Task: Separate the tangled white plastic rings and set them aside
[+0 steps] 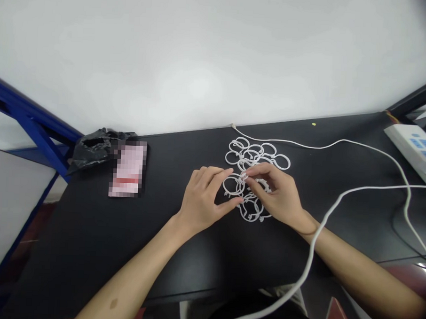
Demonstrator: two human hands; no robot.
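A heap of several white plastic rings (pixel 257 156) lies on the black table (pixel 90 229), near its middle. My left hand (pixel 204 196) pinches one white ring (pixel 233 186) between thumb and fingers at the heap's left side. My right hand (pixel 278 193) rests on the heap's right side, its fingers curled and pinching a ring near the top of the one in my left hand. Part of the heap is hidden under my right hand.
A white cable (pixel 338 202) crosses over my right wrist and runs to a white power strip (pixel 416 149) at the right edge. A blurred-out phone (pixel 128 170) and a crumpled black bag (pixel 93 147) lie at the left. A blue frame (pixel 34 123) stands beyond.
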